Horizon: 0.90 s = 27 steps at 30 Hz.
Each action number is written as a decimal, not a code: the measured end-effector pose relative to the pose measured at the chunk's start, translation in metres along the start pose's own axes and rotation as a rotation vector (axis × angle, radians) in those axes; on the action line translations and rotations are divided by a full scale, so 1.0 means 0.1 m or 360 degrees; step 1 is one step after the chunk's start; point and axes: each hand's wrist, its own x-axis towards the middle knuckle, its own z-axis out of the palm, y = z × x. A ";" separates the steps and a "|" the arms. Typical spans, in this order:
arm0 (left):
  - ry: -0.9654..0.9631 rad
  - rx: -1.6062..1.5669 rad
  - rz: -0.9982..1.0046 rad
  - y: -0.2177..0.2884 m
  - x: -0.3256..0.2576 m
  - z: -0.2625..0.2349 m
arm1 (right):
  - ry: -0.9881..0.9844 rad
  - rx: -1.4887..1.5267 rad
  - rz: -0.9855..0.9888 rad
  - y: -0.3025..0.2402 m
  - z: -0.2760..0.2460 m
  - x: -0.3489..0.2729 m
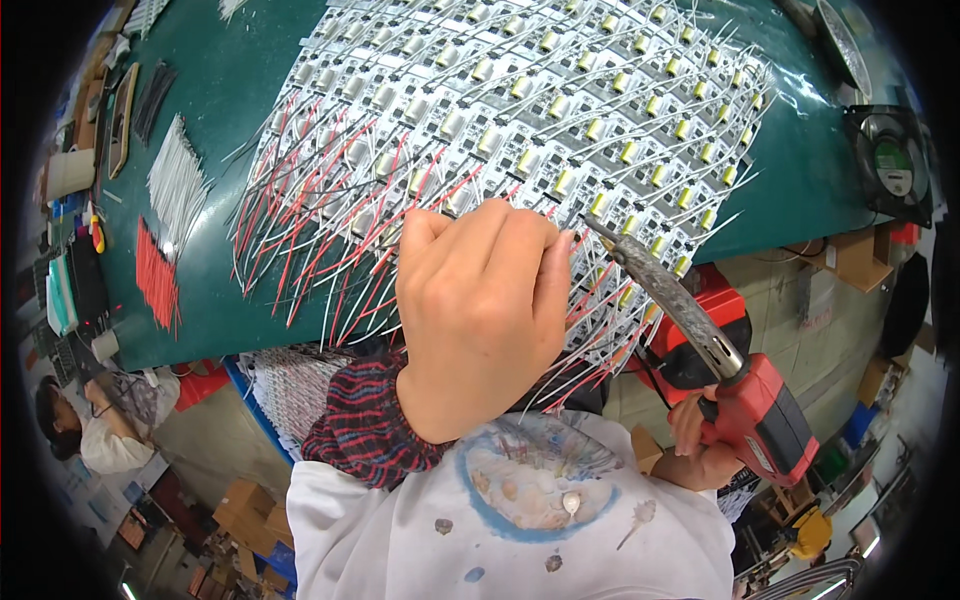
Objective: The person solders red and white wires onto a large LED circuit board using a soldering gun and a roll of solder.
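My left hand (485, 300) is closed over the near part of a large panel of small white circuit boards (560, 100). Its fingertips are pressed together and turned away, so what they pinch is hidden. Loose red and white wires (320, 240) fan out from the boards beside and beneath it. At the lower right, my right hand (700, 445) is wrapped round the handle of a red and black soldering gun (765, 420). The gun's long metal barrel points up and left, with its tip close to my left thumb, over the boards.
A green table mat (240, 60) lies under the panel. To the left are bundles of white wires (178, 185), red wires (157, 275) and black wires (155, 100). A black fan (890, 165) stands at the right edge. Another person (105, 430) sits at lower left.
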 end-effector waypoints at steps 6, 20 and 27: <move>-0.0009 -0.0008 0.0030 -0.01 -0.02 0.02 | -0.0596 0.0079 -0.0208 0.10 -0.26 0.22; 0.0039 0.0077 0.0077 -0.03 -0.05 0.06 | 0.1073 -0.0534 0.0504 -0.18 0.58 0.34; 0.0029 0.0090 0.0074 -0.02 -0.04 0.05 | 0.1164 -0.0676 0.0666 -0.21 0.60 0.39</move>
